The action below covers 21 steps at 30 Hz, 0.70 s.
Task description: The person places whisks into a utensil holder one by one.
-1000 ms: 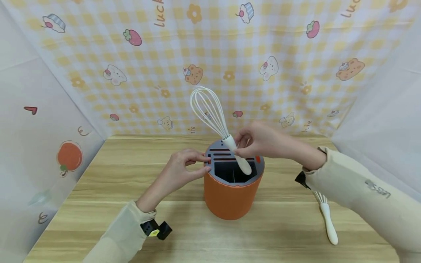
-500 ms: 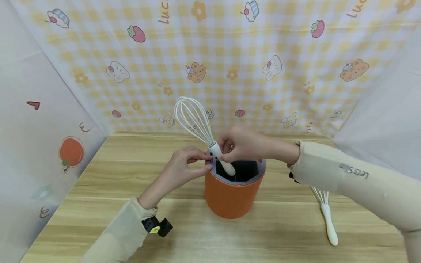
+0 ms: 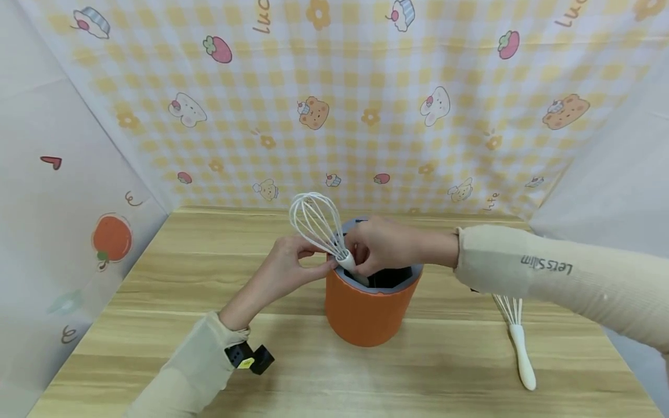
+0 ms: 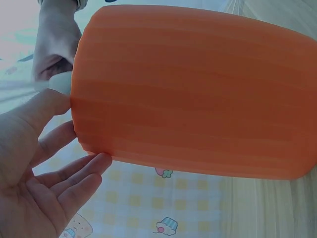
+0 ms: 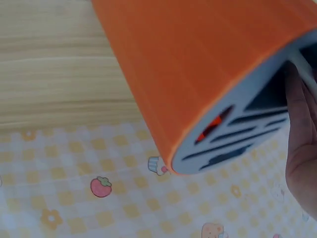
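Note:
An orange utensil holder (image 3: 368, 319) with a grey slotted top stands upright on the table. My left hand (image 3: 284, 261) holds its left rim, thumb and fingertips at the edge; the left wrist view shows lower fingers of this hand (image 4: 39, 168) against the orange wall (image 4: 198, 94). Between thumb and fingers, my right hand (image 3: 389, 244) pinches the handle of a white whisk (image 3: 345, 262). The whisk tilts, wire head up and left, its handle end down in the large dark opening. In the right wrist view, the right hand (image 5: 302, 153) reaches over the slotted top (image 5: 198, 158).
A second white whisk (image 3: 522, 354) lies on the wooden table (image 3: 444, 371) at the right, its wire head partly hidden by the right sleeve (image 3: 543, 273). Behind the table hangs a yellow checked curtain (image 3: 366, 75), and white cloth walls (image 3: 63, 232) flank both sides.
My right hand has moved left and then down, lowering the whisk's handle end into the holder's opening. The left hand stays at the rim.

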Motion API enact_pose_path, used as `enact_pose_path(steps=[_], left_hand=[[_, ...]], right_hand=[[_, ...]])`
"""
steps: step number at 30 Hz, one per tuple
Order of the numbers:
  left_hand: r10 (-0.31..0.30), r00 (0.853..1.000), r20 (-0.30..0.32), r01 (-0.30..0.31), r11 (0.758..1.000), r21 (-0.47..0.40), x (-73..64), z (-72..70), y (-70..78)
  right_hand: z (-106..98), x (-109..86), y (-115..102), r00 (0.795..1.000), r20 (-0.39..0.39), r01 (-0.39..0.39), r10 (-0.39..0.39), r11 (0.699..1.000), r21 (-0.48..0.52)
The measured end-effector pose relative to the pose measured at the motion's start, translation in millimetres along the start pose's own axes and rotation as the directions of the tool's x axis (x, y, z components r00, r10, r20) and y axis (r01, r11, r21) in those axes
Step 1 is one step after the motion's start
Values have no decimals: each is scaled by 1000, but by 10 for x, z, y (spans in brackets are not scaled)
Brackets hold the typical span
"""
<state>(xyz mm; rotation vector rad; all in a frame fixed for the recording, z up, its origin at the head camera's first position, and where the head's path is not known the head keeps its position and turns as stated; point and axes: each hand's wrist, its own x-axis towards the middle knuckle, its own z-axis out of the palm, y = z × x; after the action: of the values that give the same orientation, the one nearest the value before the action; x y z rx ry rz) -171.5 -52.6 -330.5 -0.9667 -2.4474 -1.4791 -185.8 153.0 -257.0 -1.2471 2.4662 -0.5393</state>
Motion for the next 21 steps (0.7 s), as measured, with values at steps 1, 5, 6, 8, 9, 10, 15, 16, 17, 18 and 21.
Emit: enact_pose_path(steps=[1, 5, 6, 8, 9, 10, 15, 16, 17, 18, 21], left_hand=[[10, 1000, -2, -10, 1000, -3, 1, 0, -4], [29, 999, -18, -29, 1000, 10, 0, -6, -17], [36, 999, -18, -36, 999, 14, 2, -6, -22], [38, 999, -19, -38, 999, 19, 3, -9, -26], [41, 999, -19, -40, 999, 24, 4, -11, -25], [42, 999, -19, -42, 999, 25, 7, -11, -23], [52, 998, -20, -51, 998, 28, 12, -9, -20], [54, 998, -19, -53, 998, 26, 12, -8, -21], [55, 998, -20, -54, 998, 27, 12, -6, -18], [55, 998, -19, -55, 998, 26, 13, -4, -18], [47, 999, -20, -47, 999, 28, 10, -4, -12]], right_hand=[[11, -8, 1, 1000, 7, 0, 0, 1000, -5], [79, -22, 23, 999, 19, 29, -28, 999, -35], [95, -21, 26, 999, 16, 37, -36, 998, -47], [120, -21, 33, 999, 7, 55, -54, 996, -76], [128, -22, 35, 998, 3, 56, -56, 994, -90], [130, -23, 31, 998, 1, 59, -59, 994, -93], [101, -35, 30, 999, 12, 33, -32, 999, -44], [86, -41, 27, 999, 6, 34, -33, 999, -35], [73, -47, 32, 999, 0, 32, -32, 999, -27], [60, -52, 36, 999, -16, 32, -32, 999, -31], [10, -65, 42, 999, -47, 7, -10, 998, -60]])
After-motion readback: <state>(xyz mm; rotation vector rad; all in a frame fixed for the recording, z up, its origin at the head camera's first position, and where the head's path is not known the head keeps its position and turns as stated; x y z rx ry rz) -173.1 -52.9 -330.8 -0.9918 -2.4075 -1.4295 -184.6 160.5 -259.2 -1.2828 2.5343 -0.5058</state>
